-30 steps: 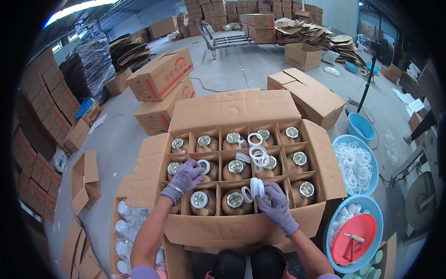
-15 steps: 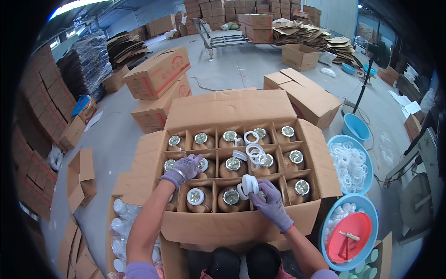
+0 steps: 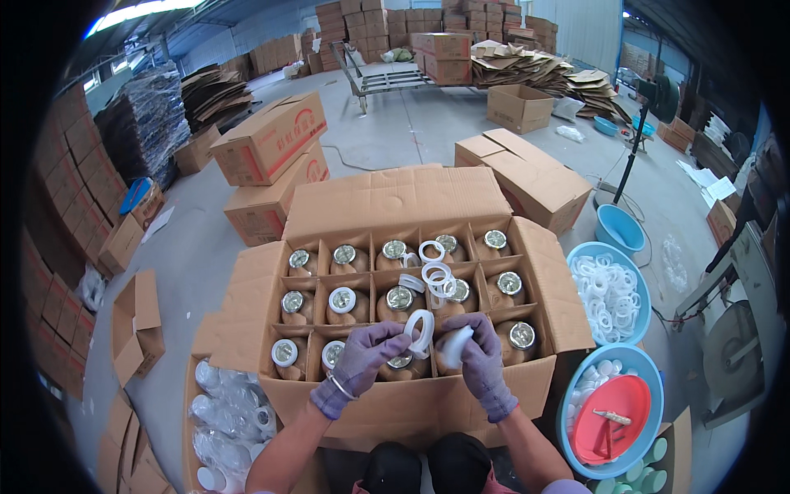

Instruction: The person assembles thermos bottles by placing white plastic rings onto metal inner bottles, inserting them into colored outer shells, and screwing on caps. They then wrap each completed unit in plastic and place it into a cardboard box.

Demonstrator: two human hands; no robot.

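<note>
Glass flasks with shiny silver necks (image 3: 399, 298) stand in a cardboard carton (image 3: 395, 198) split by cardboard dividers. White plastic rings sit around a few necks, such as this fitted ring (image 3: 341, 300) in the middle row. Over the front row, my left hand (image 3: 368, 356) is closed on a white ring (image 3: 420, 333), pinched between thumb and fingers. Just to its right, my right hand (image 3: 484, 362) grips more white rings (image 3: 456, 347), blurred, so their number is unclear. Several loose rings (image 3: 437, 276) lie across the dividers beyond my hands.
At right, one blue basin (image 3: 640, 309) holds a heap of white rings. Nearer, another blue basin (image 3: 656, 412) holds white caps and a red tray (image 3: 613, 416) with a small tool. Plastic-wrapped white items (image 3: 222, 407) fill a box at left. Closed cartons (image 3: 280, 140) stand beyond.
My left hand has left a middle-row flask and come right and nearer, now holding a ring beside my right hand. The flask it left shows a ring around its neck. The view has shifted slightly.
</note>
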